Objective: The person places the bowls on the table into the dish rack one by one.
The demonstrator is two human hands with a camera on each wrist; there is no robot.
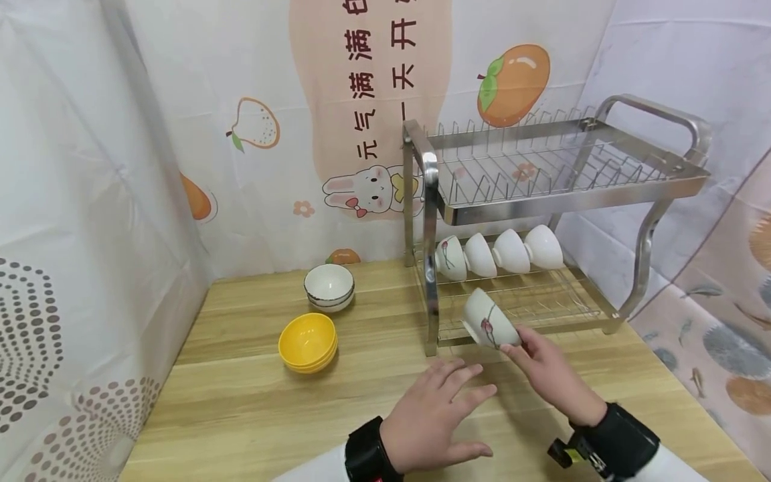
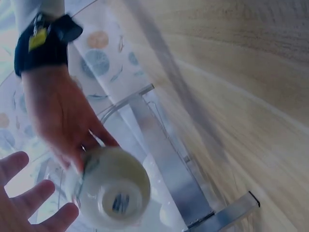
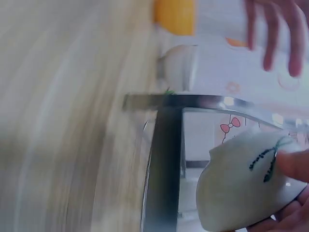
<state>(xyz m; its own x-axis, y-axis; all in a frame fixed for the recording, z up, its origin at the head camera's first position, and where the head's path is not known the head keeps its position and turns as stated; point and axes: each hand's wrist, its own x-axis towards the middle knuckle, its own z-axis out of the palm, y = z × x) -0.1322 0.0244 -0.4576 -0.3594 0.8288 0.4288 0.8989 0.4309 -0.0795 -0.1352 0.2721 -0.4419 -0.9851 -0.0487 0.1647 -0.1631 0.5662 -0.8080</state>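
A white bowl with a painted flower [image 1: 489, 323] is tilted in front of the dish rack's lower shelf. My right hand [image 1: 557, 375] pinches it by the rim, thumb outside. The right wrist view shows the thumb pressed on the bowl's [image 3: 246, 186] painted side. In the left wrist view the footed base of the bowl [image 2: 118, 193] faces the camera. My left hand [image 1: 436, 418] hovers over the table to the left of the bowl, fingers spread, touching nothing. Several white bowls [image 1: 510, 252] stand on edge in a row on the lower shelf.
The two-tier metal dish rack [image 1: 430, 268] stands at the right, with wire slots on its upper shelf [image 1: 542, 161]. Stacked yellow bowls [image 1: 307, 341] and stacked white bowls with dark rims [image 1: 329, 286] sit left on the wooden table [image 1: 241, 402]. Patterned curtains surround it.
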